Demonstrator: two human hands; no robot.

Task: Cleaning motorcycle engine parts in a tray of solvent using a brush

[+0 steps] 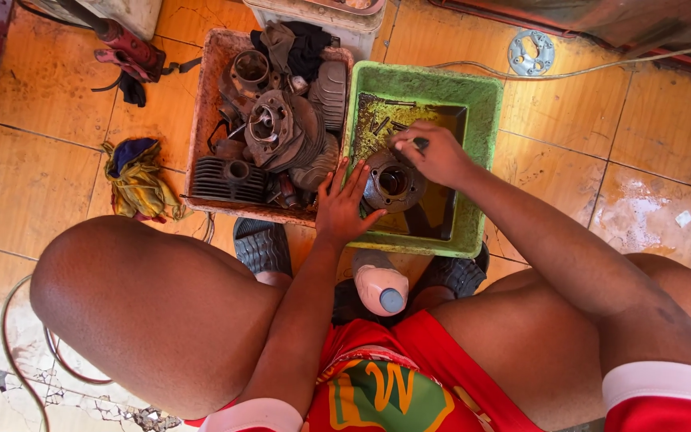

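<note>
Engine part (393, 184) — round, dark, open bore facing up — sits in the green tub (485, 104), over dirty liquid. Left hand (344, 204) lies flat, fingers spread, against the part's left side, steadying it. Right hand (433, 152) is curled over the top rim, fingertips pinched on a small dark object; what it is I cannot tell. To work well here: keep the left palm braced so the part does not turn, and work over the tub. Left of it, a rusty tray (201, 120) of finned engine pieces; a bottle (381, 288) stands between the feet.
</note>
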